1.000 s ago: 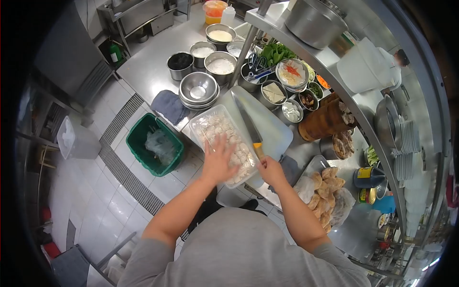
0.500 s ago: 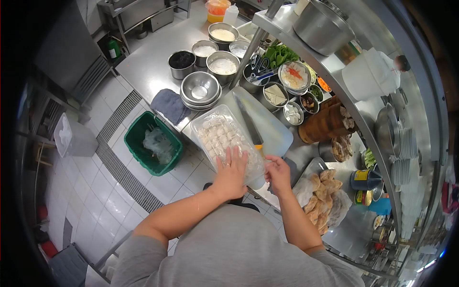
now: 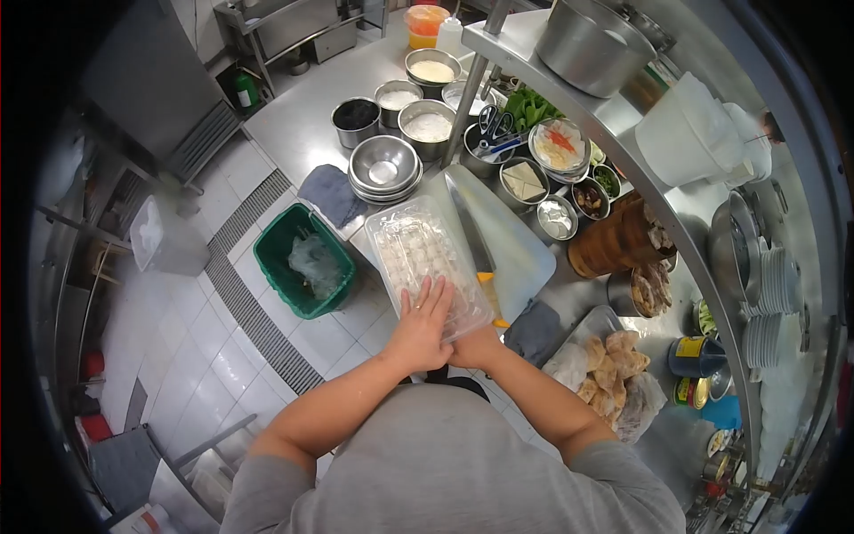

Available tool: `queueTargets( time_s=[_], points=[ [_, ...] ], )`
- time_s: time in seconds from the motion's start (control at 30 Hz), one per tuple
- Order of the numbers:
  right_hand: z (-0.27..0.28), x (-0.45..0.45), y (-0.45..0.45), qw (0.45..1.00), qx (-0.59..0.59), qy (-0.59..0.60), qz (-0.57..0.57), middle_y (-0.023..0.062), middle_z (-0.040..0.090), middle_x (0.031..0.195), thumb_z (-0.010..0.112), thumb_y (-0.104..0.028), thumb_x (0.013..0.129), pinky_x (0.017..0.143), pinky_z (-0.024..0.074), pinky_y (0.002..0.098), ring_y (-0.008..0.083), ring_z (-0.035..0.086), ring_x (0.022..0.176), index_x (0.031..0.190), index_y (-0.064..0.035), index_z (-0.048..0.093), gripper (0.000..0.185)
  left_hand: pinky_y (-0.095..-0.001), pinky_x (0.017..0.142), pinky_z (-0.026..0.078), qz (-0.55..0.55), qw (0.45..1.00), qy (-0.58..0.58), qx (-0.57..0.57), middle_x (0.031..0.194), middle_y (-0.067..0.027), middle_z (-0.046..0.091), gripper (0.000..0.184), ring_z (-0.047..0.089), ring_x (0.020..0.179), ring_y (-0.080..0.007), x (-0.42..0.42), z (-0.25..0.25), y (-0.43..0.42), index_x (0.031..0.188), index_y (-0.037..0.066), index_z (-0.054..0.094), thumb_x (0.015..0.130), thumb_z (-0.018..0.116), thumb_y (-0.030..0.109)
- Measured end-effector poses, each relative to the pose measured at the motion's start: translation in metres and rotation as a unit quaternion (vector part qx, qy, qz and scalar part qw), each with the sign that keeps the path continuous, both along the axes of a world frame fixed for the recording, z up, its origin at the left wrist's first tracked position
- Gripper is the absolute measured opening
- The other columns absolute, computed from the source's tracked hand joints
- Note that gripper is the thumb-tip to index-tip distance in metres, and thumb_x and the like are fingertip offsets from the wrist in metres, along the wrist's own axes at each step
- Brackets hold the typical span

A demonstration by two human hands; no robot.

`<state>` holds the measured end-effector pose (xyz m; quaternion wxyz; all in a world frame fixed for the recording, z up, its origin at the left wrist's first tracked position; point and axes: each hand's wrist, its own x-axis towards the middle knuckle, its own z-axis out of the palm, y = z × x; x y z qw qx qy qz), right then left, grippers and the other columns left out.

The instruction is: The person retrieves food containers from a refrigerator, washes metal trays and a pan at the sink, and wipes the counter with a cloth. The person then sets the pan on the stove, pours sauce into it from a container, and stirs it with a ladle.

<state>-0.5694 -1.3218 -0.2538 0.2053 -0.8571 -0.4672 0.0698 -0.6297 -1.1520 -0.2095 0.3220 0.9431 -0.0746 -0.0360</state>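
A clear plastic container [image 3: 414, 240] of pale, lumpy food lies at the counter's front edge, overlapping a white cutting board [image 3: 511, 254]. My left hand [image 3: 424, 325] rests on the container's near end, palm down with its fingers stretched out. My right hand [image 3: 476, 347] is at the near right corner, its fingers hidden beneath the container and behind my left hand. A knife [image 3: 470, 218] with a yellow handle lies on the board just right of the container. A dark cloth [image 3: 532, 331] is right of my right hand.
Stacked steel bowls [image 3: 384, 167] and a folded grey cloth [image 3: 331, 194] sit beyond the container. A green bin [image 3: 307, 262] stands on the floor at left. Food pots, a wooden bucket [image 3: 614, 238] and a tray of browned pieces [image 3: 614, 365] stand at right, under a metal shelf [image 3: 569, 102].
My right hand has left the knife handle and moved left to the container's near corner, partly under it. My left hand has moved down and settled on the container's near end.
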Motion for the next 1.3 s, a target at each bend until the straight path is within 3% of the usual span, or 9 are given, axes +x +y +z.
queueTargets(
  time_s=[0.13, 0.4, 0.53, 0.6, 0.67, 0.77, 0.83, 0.97, 1.3],
  points=[
    [0.006, 0.001, -0.023, 0.999, 0.009, 0.024, 0.032, 0.0213, 0.034, 0.159, 0.066, -0.034, 0.082, 0.12, 0.0238, 0.0558, 0.044, 0.023, 0.15, 0.147, -0.0102, 0.049, 0.071, -0.0681, 0.119, 0.011, 0.007, 1.0, -0.017, 0.01, 0.162, -0.0256, 0.024, 0.102, 0.016, 0.152, -0.0458, -0.004, -0.008, -0.002, 0.156, -0.003, 0.023, 0.07, 0.072, 0.022],
    [-0.004, 0.007, -0.069, 0.94, 0.226, 0.097, -0.236, 0.0213, 0.064, 0.125, 0.063, -0.018, 0.092, 0.094, 0.0508, 0.0447, 0.0395, 0.064, 0.106, 0.128, 0.0, 0.061, 0.041, -0.0593, 0.121, 0.017, 0.024, 0.999, -0.016, 0.043, 0.16, -0.0266, 0.027, 0.092, 0.021, 0.151, -0.0434, -0.002, -0.041, -0.003, 0.152, -0.003, 0.032, 0.081, 0.077, 0.035],
    [-0.02, 0.038, -0.035, 0.979, -0.008, 0.1, -0.18, 0.0205, 0.068, 0.091, 0.066, -0.028, 0.093, 0.076, 0.0522, 0.0456, 0.0354, 0.066, 0.083, 0.115, 0.0023, 0.063, 0.038, -0.0478, 0.105, 0.04, 0.455, 0.872, -0.175, -0.041, 0.134, -0.0279, 0.052, 0.056, 0.052, 0.124, -0.0348, -0.005, -0.117, 0.014, 0.13, -0.001, 0.051, 0.089, 0.073, 0.028],
    [-0.021, 0.04, -0.024, 0.955, -0.047, 0.19, -0.221, 0.0196, 0.066, 0.084, 0.068, -0.029, 0.092, 0.072, 0.0524, 0.0435, 0.0362, 0.065, 0.076, 0.105, 0.0011, 0.062, 0.033, -0.0379, 0.088, 0.047, 0.436, 0.803, 0.11, -0.392, 0.11, -0.0177, 0.062, 0.038, 0.059, 0.1, -0.0229, -0.012, -0.139, 0.027, 0.111, 0.001, 0.053, 0.092, 0.072, 0.028],
    [-0.017, 0.017, -0.019, 0.957, -0.04, 0.201, -0.204, 0.0161, 0.065, 0.077, 0.069, -0.027, 0.092, 0.068, 0.0521, 0.041, 0.0323, 0.065, 0.071, 0.099, 0.0004, 0.061, 0.029, -0.0331, 0.076, 0.046, 0.422, 0.794, 0.074, -0.431, 0.094, -0.008, 0.061, 0.032, 0.055, 0.088, -0.0139, -0.03, -0.154, 0.036, 0.102, 0.003, 0.05, 0.095, 0.07, 0.027],
    [-0.016, -0.028, 0.009, 0.941, 0.007, 0.274, -0.196, 0.0138, 0.067, 0.089, 0.066, -0.017, 0.094, 0.076, 0.0528, 0.0361, 0.0236, 0.065, 0.081, 0.103, -0.0005, 0.059, 0.02, -0.0325, 0.08, 0.047, 0.393, 0.801, -0.012, -0.452, 0.098, -0.0066, 0.061, 0.028, 0.055, 0.091, -0.0136, -0.064, -0.157, 0.062, 0.104, 0.003, 0.049, 0.097, 0.067, 0.023],
    [-0.021, -0.056, 0.046, 0.818, 0.282, 0.452, -0.216, 0.0121, 0.066, 0.114, 0.062, -0.007, 0.096, 0.093, 0.0505, 0.0338, 0.0182, 0.062, 0.104, 0.123, -0.0003, 0.055, 0.029, -0.0316, 0.087, 0.049, 0.395, 0.749, 0.024, -0.531, 0.107, -0.0101, 0.063, 0.034, 0.058, 0.098, -0.0152, -0.093, -0.131, 0.087, 0.123, 0.002, 0.046, 0.099, 0.064, 0.018],
    [-0.006, -0.069, 0.141, 0.776, 0.27, 0.555, -0.134, 0.0127, 0.058, 0.137, 0.062, -0.004, 0.096, 0.104, 0.0451, 0.0311, 0.018, 0.055, 0.124, 0.151, 0.0006, 0.039, 0.06, -0.0354, 0.099, 0.048, 0.4, 0.669, 0.0, -0.627, 0.131, -0.0199, 0.059, 0.083, 0.06, 0.116, -0.0214, -0.137, -0.099, 0.161, 0.159, 0.003, 0.009, 0.097, 0.064, 0.014],
    [0.046, -0.107, 0.331, 0.711, 0.227, 0.665, -0.025, 0.0088, 0.058, 0.139, 0.065, -0.002, 0.093, 0.108, 0.0425, 0.0342, 0.0176, 0.056, 0.126, 0.15, -0.001, 0.043, 0.06, -0.0399, 0.101, 0.049, 0.478, 0.596, -0.04, -0.644, 0.136, -0.0201, 0.058, 0.084, 0.06, 0.119, -0.0282, -0.173, -0.03, 0.423, 0.157, -0.002, 0.018, 0.096, 0.067, 0.027]
  ],
)
